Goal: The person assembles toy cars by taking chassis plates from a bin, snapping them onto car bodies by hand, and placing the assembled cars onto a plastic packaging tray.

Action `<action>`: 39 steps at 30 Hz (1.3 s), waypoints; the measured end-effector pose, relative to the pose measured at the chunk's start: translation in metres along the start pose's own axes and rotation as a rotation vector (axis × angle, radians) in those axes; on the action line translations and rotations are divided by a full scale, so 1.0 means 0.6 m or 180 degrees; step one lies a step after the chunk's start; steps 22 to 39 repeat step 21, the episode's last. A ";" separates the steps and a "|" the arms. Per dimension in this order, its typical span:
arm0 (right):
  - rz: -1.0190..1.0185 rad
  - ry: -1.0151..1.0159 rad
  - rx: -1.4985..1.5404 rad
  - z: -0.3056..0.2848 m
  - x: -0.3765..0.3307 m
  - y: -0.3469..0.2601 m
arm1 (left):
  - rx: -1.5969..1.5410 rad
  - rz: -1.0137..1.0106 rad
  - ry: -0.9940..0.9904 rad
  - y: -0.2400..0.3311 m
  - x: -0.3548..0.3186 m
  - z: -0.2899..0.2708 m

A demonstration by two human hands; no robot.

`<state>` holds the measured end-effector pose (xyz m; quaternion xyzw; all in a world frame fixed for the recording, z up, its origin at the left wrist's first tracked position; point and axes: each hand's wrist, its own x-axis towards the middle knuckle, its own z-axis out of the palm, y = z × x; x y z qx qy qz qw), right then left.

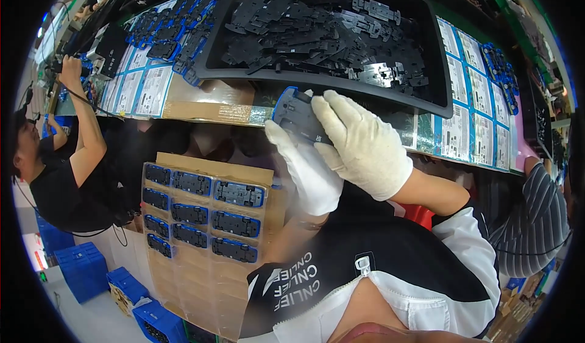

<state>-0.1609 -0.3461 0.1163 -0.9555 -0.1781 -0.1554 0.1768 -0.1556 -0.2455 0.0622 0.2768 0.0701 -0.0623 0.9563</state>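
In front of my chest, a toy car (300, 119) with a black underside and a blue edge is held between both hands, its underside facing up. My left hand (311, 175), in a white glove, supports it from below and the near side. My right hand (365, 145), also gloved in white, has its fingers closed over the right end of the car. Just beyond stands a big black tray (443, 102) heaped with black plastic car bases (292, 38). The car's blue body is mostly hidden beneath it.
Left of me, a clear blister tray (201, 282) on cardboard holds several upturned blue cars (237, 194). More blue cars (183, 20) lie at the back left, others (501, 78) at the right. Blue crates (82, 270) stand on the floor. Co-workers sit on both sides.
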 end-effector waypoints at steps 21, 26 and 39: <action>0.1866 -0.0477 0.5072 0.033 -0.049 0.033 | 0.0629 0.0947 0.0146 0.018 0.010 0.013; 0.1866 -0.0477 0.5072 0.033 -0.049 0.033 | 0.0629 0.0947 0.0146 0.018 0.010 0.013; 0.1866 -0.0477 0.5072 0.033 -0.049 0.033 | 0.0629 0.0947 0.0146 0.018 0.010 0.013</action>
